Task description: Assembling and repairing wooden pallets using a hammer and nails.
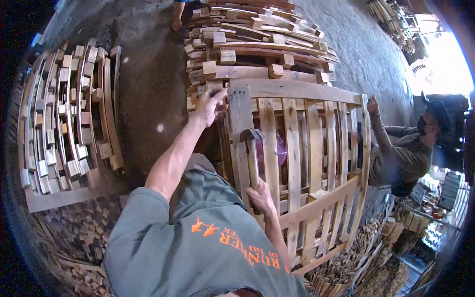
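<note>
My right hand [262, 198] is closed around the wooden handle of a hammer [254, 161], whose dark metal head rests over the near left board of a wooden pallet [241, 111]. At the pallet's far left corner, my left hand [210, 106] has its fingers pinched together; whatever they hold is too small to make out. The pallet is made of long slats with crossing boards. Through the gaps between its slats a pink-purple thing [280, 149] shows, partly hidden.
A co-worker [403, 143] crouches on the right, one hand on the pallet's right edge. Behind the pallet rises a stack of wooden pieces with blocks [257, 47]. Another blocked stack [74, 114] stands at left. Cut wood pieces [91, 230] lie at lower left, more scraps [346, 257] at lower right.
</note>
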Available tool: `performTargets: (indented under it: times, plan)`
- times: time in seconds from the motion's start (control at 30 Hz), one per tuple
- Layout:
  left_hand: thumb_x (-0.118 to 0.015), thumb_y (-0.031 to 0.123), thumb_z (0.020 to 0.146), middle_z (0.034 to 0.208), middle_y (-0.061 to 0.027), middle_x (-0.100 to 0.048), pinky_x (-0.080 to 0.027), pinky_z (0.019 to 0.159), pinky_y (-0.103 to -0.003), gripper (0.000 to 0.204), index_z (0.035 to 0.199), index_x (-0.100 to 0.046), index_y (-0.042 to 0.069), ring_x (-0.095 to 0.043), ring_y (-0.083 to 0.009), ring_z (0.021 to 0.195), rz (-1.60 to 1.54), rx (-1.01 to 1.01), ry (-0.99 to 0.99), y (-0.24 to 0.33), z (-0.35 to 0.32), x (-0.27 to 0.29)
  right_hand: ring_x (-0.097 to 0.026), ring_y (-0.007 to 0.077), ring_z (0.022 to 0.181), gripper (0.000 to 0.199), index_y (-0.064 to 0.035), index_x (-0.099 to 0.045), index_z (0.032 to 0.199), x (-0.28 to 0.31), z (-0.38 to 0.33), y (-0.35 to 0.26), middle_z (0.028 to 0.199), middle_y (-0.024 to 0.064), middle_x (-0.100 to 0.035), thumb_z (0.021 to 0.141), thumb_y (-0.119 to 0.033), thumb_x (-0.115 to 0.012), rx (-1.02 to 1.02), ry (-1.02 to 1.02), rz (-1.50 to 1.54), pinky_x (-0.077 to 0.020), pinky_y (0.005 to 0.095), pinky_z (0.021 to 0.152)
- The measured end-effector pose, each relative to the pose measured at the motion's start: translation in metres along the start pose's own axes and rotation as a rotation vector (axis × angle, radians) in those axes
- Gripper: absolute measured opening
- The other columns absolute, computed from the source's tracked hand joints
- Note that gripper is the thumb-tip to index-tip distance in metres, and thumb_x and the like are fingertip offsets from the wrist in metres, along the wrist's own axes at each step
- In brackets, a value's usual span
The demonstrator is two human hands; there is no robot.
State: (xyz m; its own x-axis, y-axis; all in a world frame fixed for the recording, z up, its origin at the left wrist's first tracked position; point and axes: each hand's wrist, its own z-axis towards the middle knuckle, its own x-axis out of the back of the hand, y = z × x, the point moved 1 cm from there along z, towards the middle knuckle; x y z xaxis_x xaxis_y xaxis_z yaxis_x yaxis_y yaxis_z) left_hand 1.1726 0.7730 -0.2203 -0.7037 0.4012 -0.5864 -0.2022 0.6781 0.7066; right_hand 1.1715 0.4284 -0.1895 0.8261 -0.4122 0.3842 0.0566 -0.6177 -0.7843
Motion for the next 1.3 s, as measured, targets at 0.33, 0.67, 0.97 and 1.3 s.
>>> performTargets:
  times: [0.33, 0.67, 0.97, 1.3]
  plan:
    - [-0.072, 0.022, 0.082, 0.062, 0.0045, -0.055, -0.042, 0.05, -0.023, 0.021, 0.078, -0.059, 0.005, -0.048, -0.0046, 0.056, 0.721, -0.655, -0.04, -0.014, 0.043, -0.055, -0.048, 0.0117, 0.045, 0.012, -0.0017, -0.051, 0.084, 0.013, -0.002, -0.036, 0.057, 0.0028, -0.049, 0.077, -0.009, -0.058, -0.027, -0.069, 0.194, -0.038, 0.0287, 0.041]
    - [-0.072, 0.012, 0.08, 0.067, -0.0026, -0.061, -0.046, 0.052, -0.026, 0.017, 0.081, -0.057, 0.005, -0.056, -0.0087, 0.058, 0.903, -0.709, -0.058, -0.022, 0.044, -0.051, -0.059, 0.0276, 0.083, 0.038, 0.0025, -0.055, 0.107, 0.014, -0.006, -0.041, 0.09, 0.0181, -0.062, 0.075, -0.017, -0.062, -0.165, -0.104, 0.131, -0.0464, 0.0366, 0.076]
    - [-0.073, 0.012, 0.078, 0.073, -0.0097, -0.064, -0.05, 0.055, -0.031, 0.018, 0.084, -0.057, 0.006, -0.063, -0.0226, 0.062, 0.996, -0.838, -0.051, -0.032, 0.045, -0.041, -0.055, 0.0134, 0.046, 0.017, -0.0011, -0.049, 0.09, 0.029, 0.043, -0.107, 0.059, 0.0049, -0.052, 0.079, -0.011, -0.058, 0.113, 0.219, -0.047, -0.0439, 0.0287, 0.042]
    - [-0.071, 0.009, 0.078, 0.076, -0.0102, -0.063, -0.05, 0.057, -0.034, 0.014, 0.083, -0.058, 0.006, -0.062, -0.0247, 0.067, 1.005, -0.957, 0.073, -0.039, 0.047, -0.042, -0.05, 0.0113, 0.044, 0.013, -0.0029, -0.048, 0.084, 0.035, 0.082, -0.14, 0.057, 0.0032, -0.05, 0.078, -0.009, -0.058, 0.083, 0.234, -0.027, -0.042, 0.0278, 0.041]
